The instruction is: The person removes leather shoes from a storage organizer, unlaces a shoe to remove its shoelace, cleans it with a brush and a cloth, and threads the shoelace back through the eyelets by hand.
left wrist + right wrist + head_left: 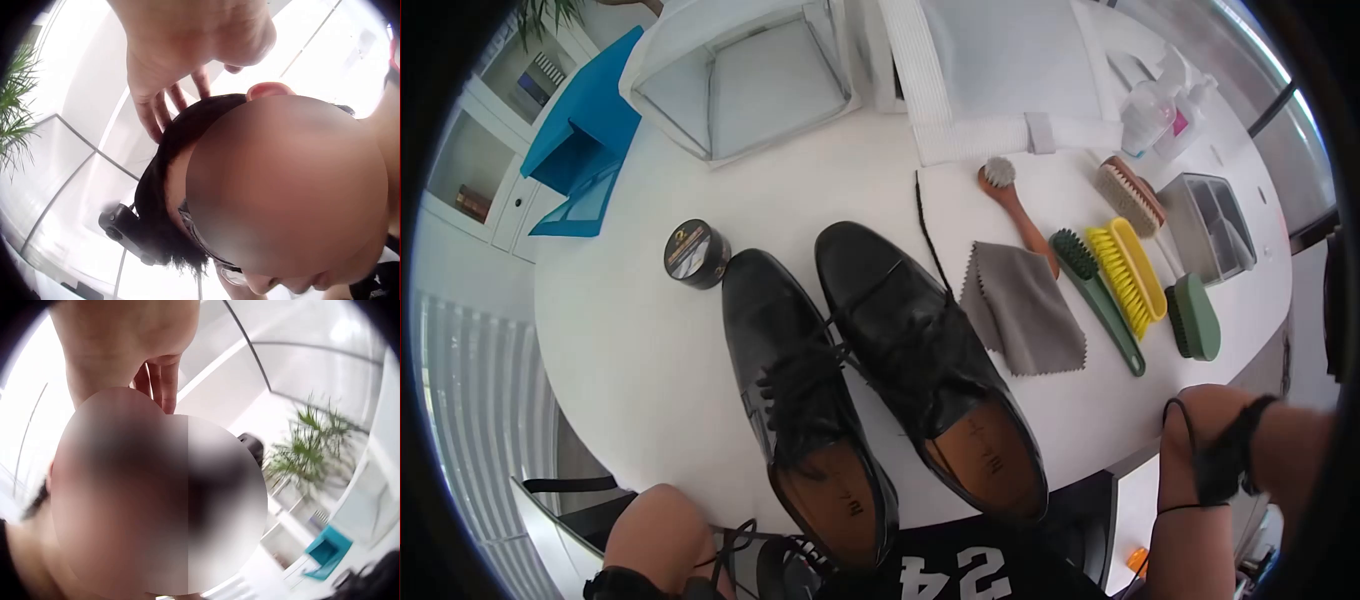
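Note:
My left hand touches the top of the head in the left wrist view, its fingers extended over dark hair. The right wrist view has my right hand at the head too; the fingers that show are straight, and a blurred area hides part of it. Only forearms enter the head view, at its lower corners. Two black lace-up shoes, a left one and a right one, stand side by side on the white table, toes pointing away. A round dark tin sits by the left toe.
Right of the shoes lie a grey cloth, a wooden-handled brush, a yellow brush, several other brushes and a grey organizer. White fabric boxes, spray bottles and a blue folder are farther back.

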Demonstrator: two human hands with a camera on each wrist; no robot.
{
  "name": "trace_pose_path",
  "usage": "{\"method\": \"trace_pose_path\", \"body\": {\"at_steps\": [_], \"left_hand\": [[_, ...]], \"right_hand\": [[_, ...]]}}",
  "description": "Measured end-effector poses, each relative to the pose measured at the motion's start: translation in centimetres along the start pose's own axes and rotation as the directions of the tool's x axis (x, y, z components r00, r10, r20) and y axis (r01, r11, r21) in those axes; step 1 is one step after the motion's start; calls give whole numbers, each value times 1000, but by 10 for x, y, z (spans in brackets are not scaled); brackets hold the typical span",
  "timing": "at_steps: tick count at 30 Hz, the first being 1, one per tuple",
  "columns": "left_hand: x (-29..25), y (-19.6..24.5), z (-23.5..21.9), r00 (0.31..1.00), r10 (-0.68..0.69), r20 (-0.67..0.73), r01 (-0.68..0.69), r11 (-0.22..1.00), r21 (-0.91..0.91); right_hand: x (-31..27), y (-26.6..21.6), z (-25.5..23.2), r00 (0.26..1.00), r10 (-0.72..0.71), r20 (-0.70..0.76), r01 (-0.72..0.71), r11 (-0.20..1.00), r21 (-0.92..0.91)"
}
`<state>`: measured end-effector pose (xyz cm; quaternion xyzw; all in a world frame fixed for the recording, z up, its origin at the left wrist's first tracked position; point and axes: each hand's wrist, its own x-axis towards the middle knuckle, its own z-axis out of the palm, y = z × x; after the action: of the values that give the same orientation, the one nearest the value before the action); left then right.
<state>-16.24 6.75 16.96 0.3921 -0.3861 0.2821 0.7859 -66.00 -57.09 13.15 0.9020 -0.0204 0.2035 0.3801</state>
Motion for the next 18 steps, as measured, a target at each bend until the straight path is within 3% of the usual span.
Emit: {"method": "trace_pose_path", "body": {"at_steps": [5, 7, 12, 18], "left_hand": [[2, -1, 8, 1000, 15, -16, -15, 1000, -1], [4, 7, 11, 997, 73, -7, -73, 997, -8], [3, 9, 9, 981, 193, 35, -193, 981, -4], [17, 19, 16, 969, 233, 78, -232, 973, -15]], "right_hand": [[-330, 118, 11, 1000, -14, -6, 14, 999, -38], [-417, 112, 55, 999, 6, -53, -10, 997, -70], [-447, 9, 98, 986, 60, -155, -77, 991, -107], [-470, -69, 94, 979, 106, -176, -131, 982, -134]]}}
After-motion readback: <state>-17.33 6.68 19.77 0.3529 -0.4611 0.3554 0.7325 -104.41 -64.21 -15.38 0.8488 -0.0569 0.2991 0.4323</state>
